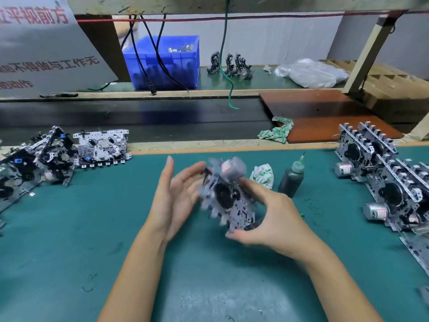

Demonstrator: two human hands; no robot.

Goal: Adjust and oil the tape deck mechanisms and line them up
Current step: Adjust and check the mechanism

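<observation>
Two bare hands are seen above the teal work mat (69, 252). A silver metal tape deck mechanism with a black flywheel and a small cylindrical motor (228, 196) is held in the air between them, tilted and blurred. It is grasped by the right hand (276, 219), whose thumb is curled under its lower edge and whose fingers are wrapped behind it. The left hand (176, 196) is kept released, with straight fingers beside the left edge of the mechanism; whether they touch it cannot be told.

Just beside the mechanism, on the right, a dark plastic oil bottle with a green nozzle (292, 176) is stood upright on the mat, next to a crumpled white and green rag (262, 174). A row of similar mechanisms (392, 182) is lined up at the right edge of the mat, and a pile of other mechanisms (46, 156) is placed at the far left. A blue plastic crate (167, 63) is seen on the far shelf.
</observation>
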